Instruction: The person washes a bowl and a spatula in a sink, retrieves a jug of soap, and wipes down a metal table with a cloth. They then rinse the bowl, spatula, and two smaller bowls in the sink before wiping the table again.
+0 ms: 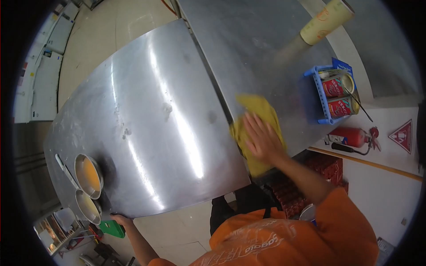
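My right hand [262,138] lies flat on a yellow cloth [257,106], fingers stretched out and pressing it against the steel table. The cloth sits crumpled by the seam between two table surfaces, its lower end reaching the near edge. My left hand [121,219] is low at the near edge of the left steel table [133,111], beside a green object [112,228] whose kind I cannot make out. Its fingers are small and partly hidden. Two round metal pans [88,176] with orange-yellow contents stand close to that hand, next to a light-handled tool [66,170].
A blue plastic basket [323,99] with red-labelled cans [341,107] stands on the right side. Farther back is a pale yellow cylindrical container [326,23]. Beyond the right edge, a fire extinguisher [353,137] is by the wall. Whitish smudges mark the left table.
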The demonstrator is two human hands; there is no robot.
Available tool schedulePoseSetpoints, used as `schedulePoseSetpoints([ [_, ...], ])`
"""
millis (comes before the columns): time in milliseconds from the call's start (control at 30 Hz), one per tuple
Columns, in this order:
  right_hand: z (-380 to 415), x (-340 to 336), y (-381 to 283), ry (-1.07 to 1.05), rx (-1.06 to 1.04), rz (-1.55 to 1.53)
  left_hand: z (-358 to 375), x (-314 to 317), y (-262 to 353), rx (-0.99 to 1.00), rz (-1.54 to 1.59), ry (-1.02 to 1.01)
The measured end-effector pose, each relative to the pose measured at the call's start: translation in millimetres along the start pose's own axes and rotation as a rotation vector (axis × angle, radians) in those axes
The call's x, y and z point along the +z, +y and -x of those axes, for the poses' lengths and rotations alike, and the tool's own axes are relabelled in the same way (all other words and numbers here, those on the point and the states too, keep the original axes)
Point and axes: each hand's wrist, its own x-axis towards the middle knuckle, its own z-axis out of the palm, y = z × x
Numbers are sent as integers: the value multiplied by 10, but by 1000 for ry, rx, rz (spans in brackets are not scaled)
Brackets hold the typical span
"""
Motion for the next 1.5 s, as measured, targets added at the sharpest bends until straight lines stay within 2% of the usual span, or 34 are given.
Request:
schedulePoseSetpoints([
  [33, 349, 2, 48, -78, 36, -30, -136, -43, -39, 3, 11, -35],
  [100, 729, -27, 345, -97, 199, 15, -583, -324, -201, 2, 13, -114],
  [200, 465, -139, 625, 4, 335, -46, -741, -435, -278, 54, -17, -188],
  [233, 207, -116, 772, 68, 336, -15, -423, -235, -164, -15, 11, -118],
  [300, -646, -121, 1091, 144, 377, 40, -260, -171, -74, -60, 27, -123],
  [367, -1673, -25, 1509, 302, 347, 163, -394, -275, -95, -73, 42, -166],
  [433, -2708, -75, 1727, 370, 353, 127, -719, -447, -251, -59, 84, -253],
  [533, -3384, 143, 1398, 403, 341, 123, -361, -249, -174, 9, 67, -137],
  [567, -3256, 252, 1222, 445, 230, 112, -186, -98, -78, -35, 26, -51],
  [600, -2963, 327, 1009, 484, 125, 106, -363, -238, -150, -32, 11, -90],
  [667, -1902, 114, 571, 373, 107, -27, -1009, -622, -322, -26, -16, -180],
  [700, -1390, 88, 477, 296, 111, -52, -1014, -577, -324, -13, 0, -180],
  [767, -305, -58, 280, 140, 264, -42, -966, -528, -363, -9, 9, -157],
  [833, 614, 6, 407, 145, 323, -33, -837, -457, -311, -11, 15, -140],
  [900, 976, -71, 535, 92, 549, 48, -779, -385, -309, -21, 17, -128],
  [933, 883, -79, 610, 109, 580, 73, -767, -360, -305, -25, 22, -121],
  [1033, 189, -114, 934, 190, 603, 114, -679, -296, -271, -26, 36, -87],
  [1100, -676, -186, 1312, 258, 571, 137, -635, -278, -227, -28, 36, -61],
  [1200, -2149, -191, 2244, 412, 550, 211, -620, -246, -197, -40, 41, -25],
  [1267, -3099, -253, 2945, 435, 649, 246, -607, -208, -177, -45, 49, -5],
  [1333, -3929, -464, 3223, 464, 810, 129, -574, -208, -166, -52, 57, 12],
  [1367, -4410, -495, 3211, 370, 731, 96, -563, -198, -161, -58, 62, 17],
  [1433, -5143, -184, 2866, 427, 456, 135, -545, -170, -133, -62, 68, 21],
  [1467, -5409, 70, 2611, 561, 246, 208, -535, -177, -133, -64, 65, 28],
  [1500, -5517, 135, 2254, 579, 164, 186, -531, -219, -144, -70, 67, 34],
])
